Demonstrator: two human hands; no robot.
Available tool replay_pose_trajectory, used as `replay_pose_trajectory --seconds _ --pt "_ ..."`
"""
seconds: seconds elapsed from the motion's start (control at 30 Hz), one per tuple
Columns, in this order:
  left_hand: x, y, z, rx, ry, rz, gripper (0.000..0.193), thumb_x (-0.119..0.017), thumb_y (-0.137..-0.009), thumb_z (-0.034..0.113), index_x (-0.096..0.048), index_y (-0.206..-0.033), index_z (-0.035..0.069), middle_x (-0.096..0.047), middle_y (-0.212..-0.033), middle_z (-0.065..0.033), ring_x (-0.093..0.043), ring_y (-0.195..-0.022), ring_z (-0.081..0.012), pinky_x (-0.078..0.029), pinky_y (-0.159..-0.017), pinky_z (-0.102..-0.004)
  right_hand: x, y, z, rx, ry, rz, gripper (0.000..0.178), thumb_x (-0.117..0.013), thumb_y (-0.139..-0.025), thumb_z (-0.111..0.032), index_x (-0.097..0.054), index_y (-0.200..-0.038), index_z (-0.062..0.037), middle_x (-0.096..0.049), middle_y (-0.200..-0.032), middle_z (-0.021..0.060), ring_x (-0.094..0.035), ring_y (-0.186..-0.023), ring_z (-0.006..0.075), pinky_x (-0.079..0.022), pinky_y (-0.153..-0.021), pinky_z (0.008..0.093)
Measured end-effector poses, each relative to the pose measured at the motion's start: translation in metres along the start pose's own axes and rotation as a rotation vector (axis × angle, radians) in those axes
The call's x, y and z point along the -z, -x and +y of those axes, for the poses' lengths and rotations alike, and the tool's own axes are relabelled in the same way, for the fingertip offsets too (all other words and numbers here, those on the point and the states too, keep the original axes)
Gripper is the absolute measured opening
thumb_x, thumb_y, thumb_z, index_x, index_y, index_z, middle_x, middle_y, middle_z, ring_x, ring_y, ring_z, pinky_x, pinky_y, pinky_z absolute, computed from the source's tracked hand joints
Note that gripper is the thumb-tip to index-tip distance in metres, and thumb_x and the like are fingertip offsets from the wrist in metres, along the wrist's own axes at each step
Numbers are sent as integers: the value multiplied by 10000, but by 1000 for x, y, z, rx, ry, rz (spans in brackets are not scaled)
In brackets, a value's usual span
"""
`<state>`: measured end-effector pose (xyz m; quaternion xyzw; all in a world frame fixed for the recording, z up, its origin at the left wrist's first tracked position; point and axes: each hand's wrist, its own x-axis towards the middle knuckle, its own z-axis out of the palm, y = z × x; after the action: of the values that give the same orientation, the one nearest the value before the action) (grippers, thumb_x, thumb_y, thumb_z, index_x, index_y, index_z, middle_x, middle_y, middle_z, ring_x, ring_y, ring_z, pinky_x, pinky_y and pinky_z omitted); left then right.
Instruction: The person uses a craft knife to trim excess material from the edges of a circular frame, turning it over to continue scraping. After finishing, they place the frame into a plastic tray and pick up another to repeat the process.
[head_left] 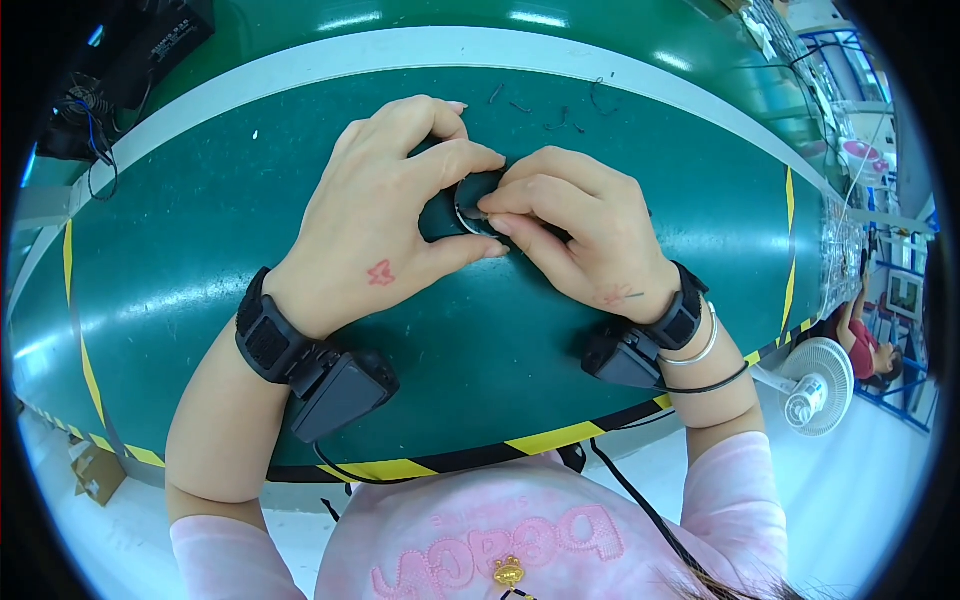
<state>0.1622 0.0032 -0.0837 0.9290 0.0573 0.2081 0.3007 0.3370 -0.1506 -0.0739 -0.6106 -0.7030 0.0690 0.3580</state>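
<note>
Both hands meet over the green tabletop (480, 365), around a small round dark part (477, 188) with a thin silvery edge. On its left side, my left hand (375, 200) curves its thumb and fingers about the part and steadies it. My right hand (585, 220) comes from the right, its thumb and forefinger pinched together at the part's lower right edge. A tiny dark piece appears to sit between those fingertips, but its kind is hidden. Black wrist-worn devices with cables are strapped to both wrists.
Several short black strands (563, 124) lie beyond my hands. A black box (165, 45) and tangled wires (95, 130) are at the far left. Yellow-black tape (555, 437) edges the table's front. A white fan (812, 388) and another person (862, 335) are at the right.
</note>
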Motion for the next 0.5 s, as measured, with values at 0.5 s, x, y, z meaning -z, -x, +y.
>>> replay_pose_trajectory --seconds 0.5 --pt "1 -1 3 28 -23 -24 579 -950 -704 251 -732 -1220 103 -599 -1270 -88 -545 -1362 -346 -433 -1099 -466 -1 -1 -4 26 94 5 175 -821 -809 -22 -773 -965 -84 -707 -942 63 -696 -787 248 -562 -639 338"
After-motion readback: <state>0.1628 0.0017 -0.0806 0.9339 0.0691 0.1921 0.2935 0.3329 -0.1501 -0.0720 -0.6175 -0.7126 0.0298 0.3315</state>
